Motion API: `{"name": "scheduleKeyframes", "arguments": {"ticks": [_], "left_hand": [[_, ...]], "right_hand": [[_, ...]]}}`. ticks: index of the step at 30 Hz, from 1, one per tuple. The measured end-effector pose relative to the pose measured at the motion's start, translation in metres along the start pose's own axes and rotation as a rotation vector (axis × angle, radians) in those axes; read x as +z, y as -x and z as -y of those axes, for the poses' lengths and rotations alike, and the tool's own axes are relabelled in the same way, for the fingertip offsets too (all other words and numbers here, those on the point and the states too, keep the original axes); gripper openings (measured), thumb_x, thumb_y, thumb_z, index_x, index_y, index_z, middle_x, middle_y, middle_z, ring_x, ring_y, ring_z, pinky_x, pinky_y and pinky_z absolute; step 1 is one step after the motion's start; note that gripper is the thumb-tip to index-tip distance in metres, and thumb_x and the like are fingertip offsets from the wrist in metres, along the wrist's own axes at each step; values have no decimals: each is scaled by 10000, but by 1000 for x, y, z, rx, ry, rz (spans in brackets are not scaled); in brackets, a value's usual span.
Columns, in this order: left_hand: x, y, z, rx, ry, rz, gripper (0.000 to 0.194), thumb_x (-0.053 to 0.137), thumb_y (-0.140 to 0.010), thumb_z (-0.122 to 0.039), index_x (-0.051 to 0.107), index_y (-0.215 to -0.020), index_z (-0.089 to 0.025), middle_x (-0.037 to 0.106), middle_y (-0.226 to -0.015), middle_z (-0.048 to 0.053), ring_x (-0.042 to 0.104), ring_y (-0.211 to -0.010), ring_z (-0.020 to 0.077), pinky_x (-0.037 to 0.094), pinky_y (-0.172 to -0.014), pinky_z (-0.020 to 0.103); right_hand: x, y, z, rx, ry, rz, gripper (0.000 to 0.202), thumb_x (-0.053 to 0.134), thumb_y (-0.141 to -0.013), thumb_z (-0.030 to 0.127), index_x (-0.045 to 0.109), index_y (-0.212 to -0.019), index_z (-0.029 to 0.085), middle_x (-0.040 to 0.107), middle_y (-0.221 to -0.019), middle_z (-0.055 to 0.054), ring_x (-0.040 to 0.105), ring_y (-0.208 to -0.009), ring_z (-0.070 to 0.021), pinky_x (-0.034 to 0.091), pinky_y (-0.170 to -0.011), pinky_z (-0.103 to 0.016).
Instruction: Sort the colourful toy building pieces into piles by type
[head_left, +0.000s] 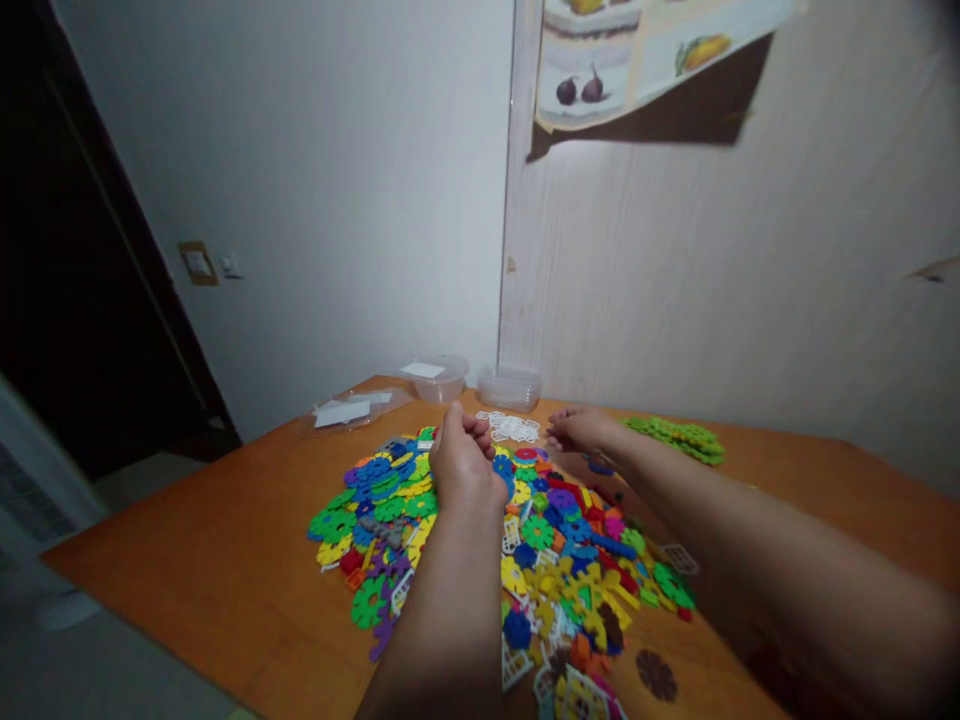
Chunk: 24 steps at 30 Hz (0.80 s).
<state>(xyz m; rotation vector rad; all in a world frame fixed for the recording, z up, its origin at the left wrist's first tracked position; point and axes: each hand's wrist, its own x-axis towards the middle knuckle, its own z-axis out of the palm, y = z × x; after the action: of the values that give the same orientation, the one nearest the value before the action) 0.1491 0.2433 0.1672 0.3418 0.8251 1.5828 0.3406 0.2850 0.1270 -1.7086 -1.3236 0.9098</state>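
Note:
My left hand (463, 458) is over the back of a mixed heap of plastic building pieces (537, 532), its fingers curled inward. Whatever it may hold is hidden by the palm. To the right, my right hand (586, 430) reaches in with fingertips drawn together; anything between them is too small to make out. Between the two hands lies a small pile of white plastic frame pieces (513, 428). The heap has notched discs in blue, green and yellow, such as a green disc (538, 531), along with other bright shapes.
A pile of lime-green pieces (679, 440) lies beyond my right forearm. Along the wall stand a round clear tub (442, 385) and a rectangular clear container (510, 388). Clear bags with white labels (341, 413) lie at the back left of the wooden table (202, 560).

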Motion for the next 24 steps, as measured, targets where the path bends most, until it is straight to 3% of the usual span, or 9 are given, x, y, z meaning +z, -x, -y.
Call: {"name": "scheduleKeyframes", "arguments": {"ticks": [5,10,15,24], "left_hand": [[2,0,0,-19,22,11,298,621,-868,-363,491,-670,-184,521,-569,-46,409,-438,64,303,-447,188],[2,0,0,-29,12,19,293,612,-863,-353,479,-663,-187,517,-562,-47,405,-435,67,305,-441,189],[3,0,-1,-21,3,8,301,612,-862,-364,480,-656,-187,515,-557,-46,408,-434,70,306,-433,190],[2,-1,-5,-21,19,5,286,597,-879,-316,473,-657,-187,518,-572,-41,408,-443,72,311,-443,192]], "right_hand": [[-47,53,-12,4,77,114,146,716,-711,205,571,-715,187,552,-553,31,465,-482,-90,371,-475,-214],[-86,110,-39,-55,571,355,98,648,-690,204,580,-759,196,585,-662,36,495,-594,-104,362,-548,-215],[-94,143,-55,-72,881,357,205,616,-627,129,560,-804,216,600,-734,25,497,-646,-130,292,-531,-230],[-96,144,-62,-10,815,339,211,640,-639,151,538,-812,215,609,-721,22,504,-606,-125,295,-517,-229]]}}
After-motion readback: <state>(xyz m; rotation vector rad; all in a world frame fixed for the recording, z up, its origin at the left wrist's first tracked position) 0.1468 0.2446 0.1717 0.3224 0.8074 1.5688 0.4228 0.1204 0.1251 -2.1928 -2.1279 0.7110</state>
